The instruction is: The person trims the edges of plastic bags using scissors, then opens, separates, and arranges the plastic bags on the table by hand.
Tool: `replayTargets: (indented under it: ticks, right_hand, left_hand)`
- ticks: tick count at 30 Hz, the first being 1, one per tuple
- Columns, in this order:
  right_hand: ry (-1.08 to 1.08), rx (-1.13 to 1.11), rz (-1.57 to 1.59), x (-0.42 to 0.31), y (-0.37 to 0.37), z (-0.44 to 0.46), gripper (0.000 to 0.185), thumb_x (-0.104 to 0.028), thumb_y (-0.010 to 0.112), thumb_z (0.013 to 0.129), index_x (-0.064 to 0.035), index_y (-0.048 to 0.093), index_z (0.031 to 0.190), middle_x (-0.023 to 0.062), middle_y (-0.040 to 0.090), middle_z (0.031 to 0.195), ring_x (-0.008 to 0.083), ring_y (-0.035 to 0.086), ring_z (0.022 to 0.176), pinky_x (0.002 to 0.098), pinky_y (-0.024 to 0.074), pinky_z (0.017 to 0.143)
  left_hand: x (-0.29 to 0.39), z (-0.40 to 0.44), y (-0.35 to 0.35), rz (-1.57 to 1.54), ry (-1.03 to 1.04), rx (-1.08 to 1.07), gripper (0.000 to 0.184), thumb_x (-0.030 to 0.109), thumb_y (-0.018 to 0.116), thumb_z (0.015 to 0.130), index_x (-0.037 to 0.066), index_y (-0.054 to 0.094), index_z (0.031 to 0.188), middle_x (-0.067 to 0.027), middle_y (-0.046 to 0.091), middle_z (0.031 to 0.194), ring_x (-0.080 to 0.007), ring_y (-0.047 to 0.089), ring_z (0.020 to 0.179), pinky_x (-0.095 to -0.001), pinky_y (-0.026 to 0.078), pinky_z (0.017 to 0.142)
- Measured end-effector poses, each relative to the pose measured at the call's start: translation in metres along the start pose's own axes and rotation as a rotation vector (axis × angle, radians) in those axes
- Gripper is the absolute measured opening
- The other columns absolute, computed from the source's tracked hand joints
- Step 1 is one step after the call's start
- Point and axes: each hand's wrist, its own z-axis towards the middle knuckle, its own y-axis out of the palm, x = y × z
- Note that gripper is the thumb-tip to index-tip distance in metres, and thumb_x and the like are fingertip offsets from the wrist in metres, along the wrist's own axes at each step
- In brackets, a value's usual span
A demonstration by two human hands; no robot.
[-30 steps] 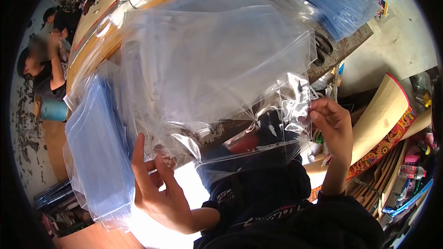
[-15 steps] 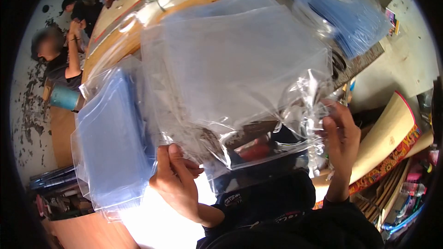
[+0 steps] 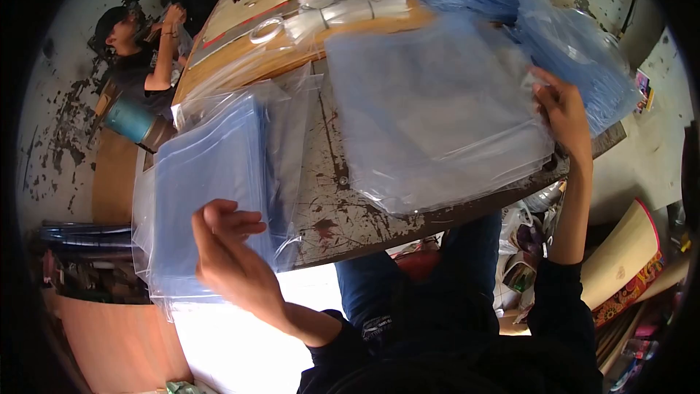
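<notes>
A stack of clear plastic bags (image 3: 437,117) lies on the worn table in front of me. My right hand (image 3: 565,113) is at its upper right edge, thumb and fingertips closed on the plastic there. How many layers they pinch cannot be made out. My left hand (image 3: 237,266) hovers over the lower part of a bluish stack of plastic bags (image 3: 208,168) on the left, fingers loosely bent and apart, with nothing in them. That left stack hangs partly over the table's front edge.
The scratched tabletop (image 3: 328,211) shows between the stacks. Blue plastic piles (image 3: 576,58) rest at the back right, a tied clear bundle (image 3: 350,11) and a tape roll (image 3: 267,30) at the back. Two people sit at the far left. A rolled mat (image 3: 620,255) stands low right.
The clear plastic sheet held up between both hands is now down over the middle stack. My left hand has let go and moved left; my right hand has moved up and away along the stack's edge.
</notes>
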Motion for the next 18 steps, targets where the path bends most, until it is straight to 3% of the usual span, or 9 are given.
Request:
replayTargets:
  ticks: [3, 4, 6, 7, 9, 10, 12, 14, 18]
  right_hand:
    - [-0.084, -0.071, -0.168, 0.014, 0.003, 0.002, 0.029, -0.019, 0.055, 0.085, -0.0052, 0.058, 0.11, 0.0088, 0.056, 0.063, 0.0176, 0.051, 0.056, 0.032, 0.0394, 0.055]
    - [-0.09, -0.092, -0.164, 0.015, 0.002, 0.001, 0.029, -0.019, 0.055, 0.085, -0.0052, 0.058, 0.11, 0.0088, 0.056, 0.063, 0.0176, 0.051, 0.056, 0.032, 0.0394, 0.055]
    - [-0.217, 0.002, -0.567, 0.008, -0.008, -0.006, 0.032, -0.022, 0.057, 0.083, -0.0061, 0.057, 0.111, 0.014, 0.059, 0.082, 0.0228, 0.055, 0.067, 0.0359, 0.042, 0.06]
    - [-0.222, -0.011, -0.558, -0.006, -0.008, -0.012, 0.032, -0.022, 0.057, 0.083, -0.0061, 0.057, 0.111, 0.014, 0.059, 0.082, 0.0228, 0.055, 0.067, 0.0359, 0.042, 0.06]
    - [-0.043, 0.284, -0.79, -0.045, -0.004, -0.028, 0.037, -0.024, 0.06, 0.082, -0.0069, 0.055, 0.114, 0.015, 0.055, 0.099, 0.0228, 0.056, 0.076, 0.0352, 0.0448, 0.064]
    - [-0.051, 0.278, -0.785, -0.052, -0.003, -0.033, 0.037, -0.024, 0.06, 0.082, -0.0069, 0.055, 0.114, 0.015, 0.055, 0.099, 0.0228, 0.056, 0.076, 0.0352, 0.0448, 0.064]
    - [-0.342, 0.386, -0.478, -0.061, -0.001, -0.046, 0.039, -0.019, 0.058, 0.083, -0.0081, 0.051, 0.12, 0.0114, 0.053, 0.106, 0.0177, 0.055, 0.084, 0.0298, 0.0458, 0.069]
    - [-0.404, 0.339, -0.398, -0.072, 0.003, -0.06, 0.038, -0.019, 0.061, 0.08, -0.0069, 0.053, 0.116, 0.0117, 0.053, 0.105, 0.02, 0.055, 0.082, 0.0292, 0.046, 0.067]
    - [-0.451, 0.195, -0.14, -0.083, 0.016, -0.078, 0.037, -0.016, 0.065, 0.075, -0.0043, 0.056, 0.109, 0.0121, 0.053, 0.104, 0.0209, 0.056, 0.082, 0.0287, 0.0462, 0.064]
  left_hand:
    - [0.006, -0.018, -0.034, 0.084, 0.037, -0.002, 0.031, 0.017, 0.037, 0.093, 0.002, 0.048, 0.118, -0.0122, 0.062, 0.084, -0.0189, 0.061, 0.075, -0.0324, 0.049, 0.07]
    - [0.0, -0.02, -0.042, 0.101, 0.024, 0.003, 0.031, 0.017, 0.037, 0.093, 0.002, 0.048, 0.118, -0.0122, 0.062, 0.084, -0.0189, 0.061, 0.075, -0.0324, 0.049, 0.07]
    - [-0.016, -0.014, -0.061, 0.6, 0.439, -0.104, 0.049, 0.026, 0.052, 0.086, 0.003, 0.04, 0.127, -0.019, 0.055, 0.107, -0.0264, 0.058, 0.096, -0.0377, 0.049, 0.079]
    - [-0.027, -0.016, -0.071, 0.615, 0.431, -0.106, 0.049, 0.026, 0.052, 0.086, 0.003, 0.04, 0.127, -0.019, 0.055, 0.107, -0.0264, 0.058, 0.096, -0.0377, 0.049, 0.079]
    - [-0.053, -0.026, -0.081, 0.824, 0.252, -0.636, 0.065, 0.028, 0.064, 0.076, 0.003, 0.036, 0.129, -0.0196, 0.048, 0.118, -0.0313, 0.048, 0.111, -0.0432, 0.044, 0.088]
    - [-0.058, -0.029, -0.076, 0.787, 0.345, -0.546, 0.066, 0.03, 0.069, 0.07, 0.006, 0.043, 0.125, -0.0157, 0.053, 0.111, -0.0307, 0.053, 0.102, -0.0429, 0.045, 0.084]
    - [-0.051, -0.03, -0.079, 0.755, 0.26, -0.532, 0.06, 0.029, 0.069, 0.07, 0.006, 0.048, 0.121, -0.0149, 0.054, 0.107, -0.0303, 0.053, 0.098, -0.042, 0.045, 0.082]
    - [-0.05, -0.03, -0.081, 0.727, 0.221, -0.483, 0.049, 0.031, 0.071, 0.068, 0.008, 0.058, 0.11, -0.0112, 0.056, 0.094, -0.0272, 0.055, 0.086, -0.0392, 0.047, 0.073]
    - [-0.05, -0.026, -0.086, 0.604, 0.21, -0.485, 0.04, 0.023, 0.069, 0.071, 0.009, 0.061, 0.108, -0.0095, 0.056, 0.091, -0.023, 0.055, 0.078, -0.037, 0.046, 0.064]
